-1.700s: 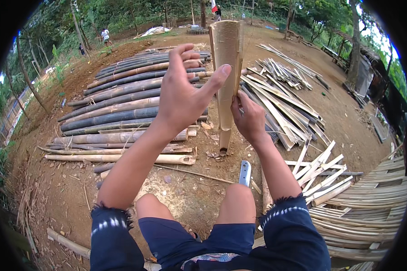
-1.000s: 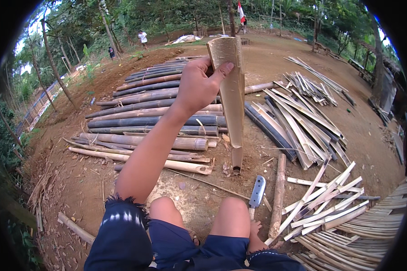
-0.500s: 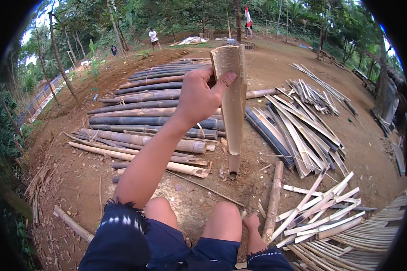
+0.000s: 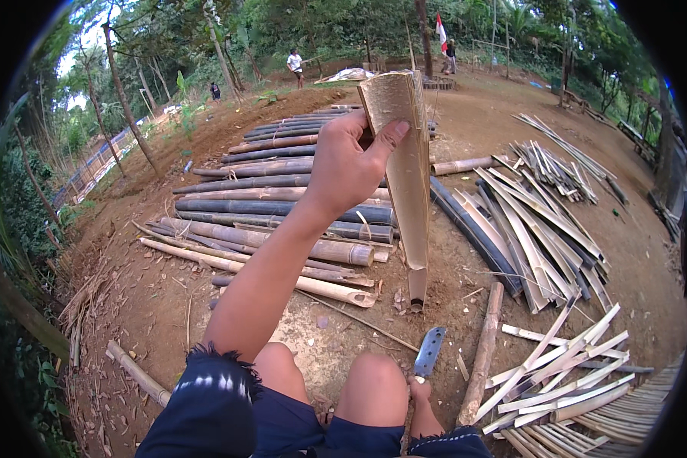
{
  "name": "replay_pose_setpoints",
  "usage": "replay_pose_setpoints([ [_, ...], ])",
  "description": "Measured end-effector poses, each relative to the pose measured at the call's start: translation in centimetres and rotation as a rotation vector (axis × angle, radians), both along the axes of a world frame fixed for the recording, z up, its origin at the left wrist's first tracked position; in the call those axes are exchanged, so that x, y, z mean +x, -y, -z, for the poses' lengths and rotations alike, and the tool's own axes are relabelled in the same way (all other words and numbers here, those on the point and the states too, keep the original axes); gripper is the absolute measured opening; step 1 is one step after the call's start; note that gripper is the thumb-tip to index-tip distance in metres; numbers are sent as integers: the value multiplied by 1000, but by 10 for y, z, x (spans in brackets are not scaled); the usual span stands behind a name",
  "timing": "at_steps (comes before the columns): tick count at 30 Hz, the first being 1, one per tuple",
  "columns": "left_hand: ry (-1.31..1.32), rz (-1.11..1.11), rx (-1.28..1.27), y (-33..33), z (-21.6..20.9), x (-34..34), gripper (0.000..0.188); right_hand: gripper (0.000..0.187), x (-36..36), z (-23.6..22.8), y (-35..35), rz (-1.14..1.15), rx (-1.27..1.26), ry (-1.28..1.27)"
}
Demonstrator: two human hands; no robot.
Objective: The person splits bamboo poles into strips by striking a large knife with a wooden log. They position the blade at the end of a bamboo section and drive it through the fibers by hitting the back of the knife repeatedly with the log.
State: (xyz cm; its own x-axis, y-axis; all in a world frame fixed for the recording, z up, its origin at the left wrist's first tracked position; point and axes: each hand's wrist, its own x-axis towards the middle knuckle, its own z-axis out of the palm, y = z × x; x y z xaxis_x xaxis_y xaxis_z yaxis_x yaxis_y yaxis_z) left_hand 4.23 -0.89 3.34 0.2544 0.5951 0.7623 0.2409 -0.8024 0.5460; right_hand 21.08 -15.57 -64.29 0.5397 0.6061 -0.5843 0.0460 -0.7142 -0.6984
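Note:
My left hand (image 4: 353, 164) grips a split length of bamboo (image 4: 411, 202) near its upper end, thumb on the pale inner face. The piece stands nearly upright in front of me, its lower end at the bare soil. Low beside my right knee, my right hand (image 4: 419, 391) is closed round the handle of a machete (image 4: 429, 351). Its broad blade, with a row of dark holes, points up and away from me, below the bamboo's foot and apart from it. The handle is mostly hidden in my fist.
Whole bamboo poles (image 4: 275, 206) lie stacked ahead on the left. Split bamboo halves (image 4: 530, 229) are heaped to the right, with thinner pale strips (image 4: 565, 374) nearer me. A single pole (image 4: 481, 355) lies right of the machete. People stand far off, one in a white shirt (image 4: 295, 62).
The machete's blade has come into clear view above my right hand. The view has shifted a little, so most things sit further right. My left hand keeps its hold on the bamboo.

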Motion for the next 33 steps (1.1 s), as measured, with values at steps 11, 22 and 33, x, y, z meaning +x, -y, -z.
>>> replay_pose_setpoints([
  [11, 36, -48, 113, -5, -7, 18, 27, 27, 55, -379, 40, 84, 654, 303],
  [22, 59, 45, 139, 14, -4, 44, 21, 26, -7, -677, 49, -169, 1336, 802],
  [33, 64, 65, 173, 21, 3, 41, 18, 39, -22, -689, 31, -306, 1304, 844],
])
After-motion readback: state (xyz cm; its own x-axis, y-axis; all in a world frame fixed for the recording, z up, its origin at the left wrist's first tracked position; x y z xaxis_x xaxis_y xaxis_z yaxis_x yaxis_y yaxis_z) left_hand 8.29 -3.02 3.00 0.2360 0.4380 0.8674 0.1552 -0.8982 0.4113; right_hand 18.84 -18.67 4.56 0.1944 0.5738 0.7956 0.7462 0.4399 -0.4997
